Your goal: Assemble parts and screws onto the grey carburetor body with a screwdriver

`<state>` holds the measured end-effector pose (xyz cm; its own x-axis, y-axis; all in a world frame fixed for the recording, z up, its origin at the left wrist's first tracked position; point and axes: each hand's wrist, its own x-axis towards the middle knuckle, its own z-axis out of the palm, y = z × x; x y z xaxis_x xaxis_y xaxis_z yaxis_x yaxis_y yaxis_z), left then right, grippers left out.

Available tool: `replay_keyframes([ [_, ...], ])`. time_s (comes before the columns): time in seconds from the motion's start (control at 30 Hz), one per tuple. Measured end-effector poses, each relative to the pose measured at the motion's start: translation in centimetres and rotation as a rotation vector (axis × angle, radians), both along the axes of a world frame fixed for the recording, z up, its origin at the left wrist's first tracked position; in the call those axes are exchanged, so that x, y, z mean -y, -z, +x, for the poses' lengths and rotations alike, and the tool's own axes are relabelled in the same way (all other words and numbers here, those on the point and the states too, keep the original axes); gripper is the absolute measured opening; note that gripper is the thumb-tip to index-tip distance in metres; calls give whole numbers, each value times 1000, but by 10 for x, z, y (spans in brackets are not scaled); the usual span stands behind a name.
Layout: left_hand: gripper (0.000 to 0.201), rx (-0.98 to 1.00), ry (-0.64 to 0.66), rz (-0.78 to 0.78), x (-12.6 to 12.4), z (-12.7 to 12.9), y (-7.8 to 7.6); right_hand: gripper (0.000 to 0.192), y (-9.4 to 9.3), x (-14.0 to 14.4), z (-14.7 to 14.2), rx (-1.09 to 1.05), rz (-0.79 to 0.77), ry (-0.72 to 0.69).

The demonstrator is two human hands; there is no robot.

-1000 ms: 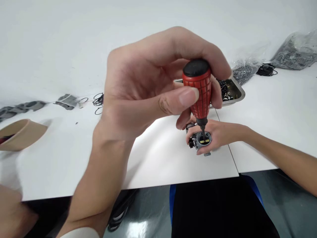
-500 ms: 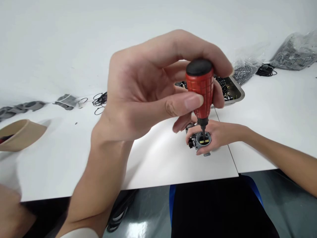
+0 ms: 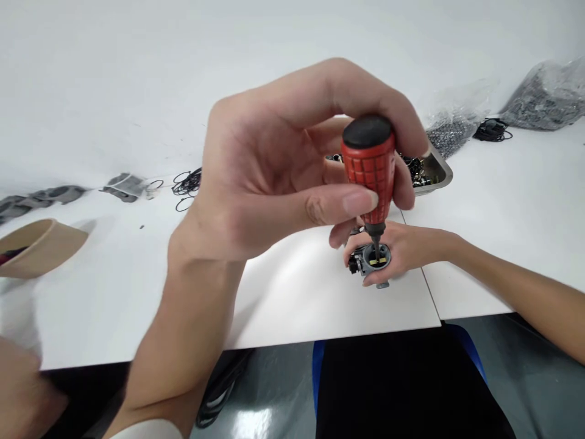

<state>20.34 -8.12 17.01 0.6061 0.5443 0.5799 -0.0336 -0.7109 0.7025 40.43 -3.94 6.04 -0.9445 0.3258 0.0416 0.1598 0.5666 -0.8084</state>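
Note:
My left hand [image 3: 260,177] is closed round the red handle of a small black-capped screwdriver [image 3: 369,171], held upright with the thumb on the near side. The screwdriver's shaft points down into the round bore of a grey metal carburetor [image 3: 365,263], where a brass-coloured plate shows. Reaching in from the right, my right hand [image 3: 400,244] grips the carburetor against the white table. Its fingers are partly hidden behind the part and my left hand. Whether the tip sits in a screw is too small to tell.
Behind my hands is a metal tray [image 3: 441,174] of small parts. Plastic bags of parts [image 3: 548,97] and black rings [image 3: 491,130] lie back right. A tan round container [image 3: 55,250] and grey parts [image 3: 124,186] are at left. The table's front edge [image 3: 356,335] runs below.
My left hand and the screwdriver handle have shifted slightly downward, and the handle has turned a little in the fingers. My right hand and the carburetor hold almost still.

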Motion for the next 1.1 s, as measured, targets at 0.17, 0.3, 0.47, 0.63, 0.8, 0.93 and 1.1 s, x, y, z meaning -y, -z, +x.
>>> replay_keyframes([
  [0.17, 16, -11, -27, 93, 0, -3, -2, 35, 0, 0, 0, 25, -50, -2],
  [0.3, 30, -32, -91, 2, 4, -7, 6, 34, 0, 0, -1, 32, -32, -6],
  [0.47, 17, -13, -81, -61, 13, 4, -6, 32, 4, -1, -1, -17, 18, -5],
  [0.63, 20, -34, -44, 97, 3, -1, -5, 33, 5, -1, 0, -10, -8, -13],
  [0.8, 23, -29, -101, 52, 1, -12, 7, 32, 6, -1, -1, -14, 11, -10],
  [0.93, 17, -73, 30, 0, 2, -4, -7, 32, 8, -2, -1, -54, 38, -22],
  [1.1, 19, -68, 49, 64, -2, 2, -14, 33, 8, -2, -1, -6, -5, -19],
])
